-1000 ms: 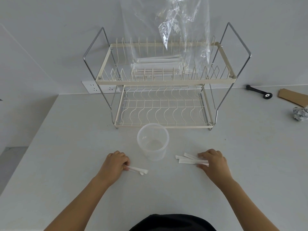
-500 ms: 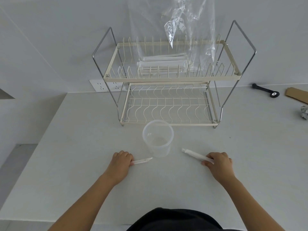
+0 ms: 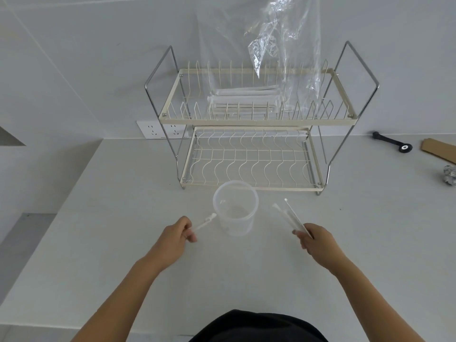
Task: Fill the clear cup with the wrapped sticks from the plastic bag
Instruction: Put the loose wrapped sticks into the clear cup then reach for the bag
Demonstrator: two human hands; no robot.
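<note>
A clear cup (image 3: 235, 208) stands upright on the white counter in front of a two-tier wire rack; nothing shows inside it. My left hand (image 3: 176, 234) pinches white wrapped sticks (image 3: 203, 222) whose tips point up-right, close to the cup's left rim. My right hand (image 3: 312, 239) grips a few wrapped sticks (image 3: 290, 215) fanned up-left, just right of the cup. A clear plastic bag (image 3: 278, 58) stands on the rack's upper tier, with more wrapped sticks (image 3: 244, 98) lying flat inside its bottom.
The wire rack (image 3: 246, 122) sits against the wall behind the cup, its lower tier bare. A wall socket (image 3: 161, 129) is at its left. At the far right lie a black tool (image 3: 392, 141), a cardboard piece (image 3: 439, 150) and crumpled foil (image 3: 449, 175).
Both hands have lifted their sticks off the counter and tilted the tips up toward the cup. The camera view has shifted slightly.
</note>
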